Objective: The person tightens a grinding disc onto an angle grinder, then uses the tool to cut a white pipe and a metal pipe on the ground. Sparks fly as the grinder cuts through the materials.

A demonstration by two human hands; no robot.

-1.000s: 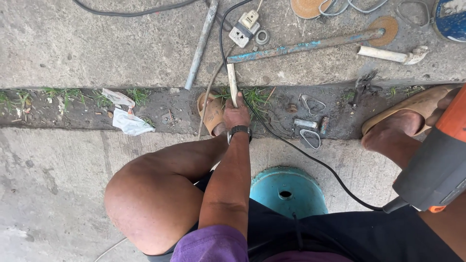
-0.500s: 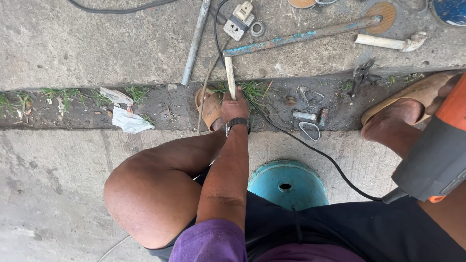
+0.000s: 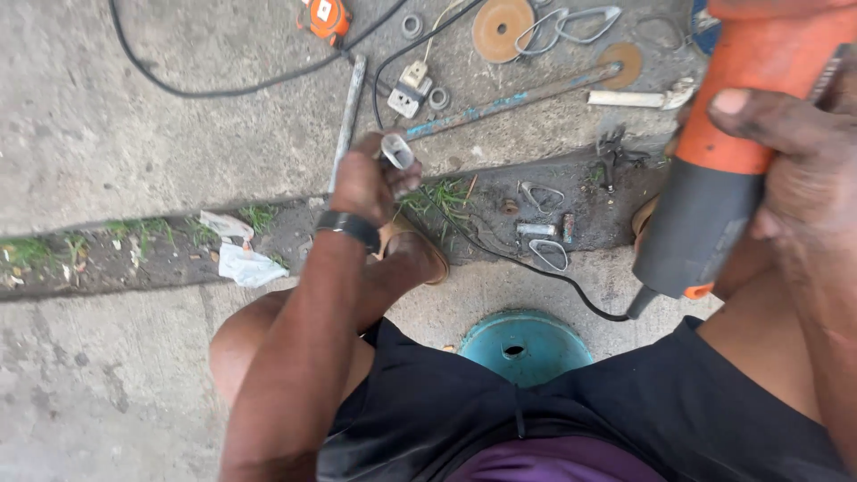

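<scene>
Cracked concrete ground fills the frame, a dirt seam with weeds crossing mid-picture; at upper centre the left hand is closed around a short flattened metal tube, its open end tilted up, while the right hand at the right edge is wrapped tight on an orange-and-grey power grinder. Judged step: presenting the tube for grinding, so the next move calls for bringing tool and tube together steadily. Room is tight: black cable, steel rod, blue pipe and loose rings lie near; left concrete is open.
</scene>
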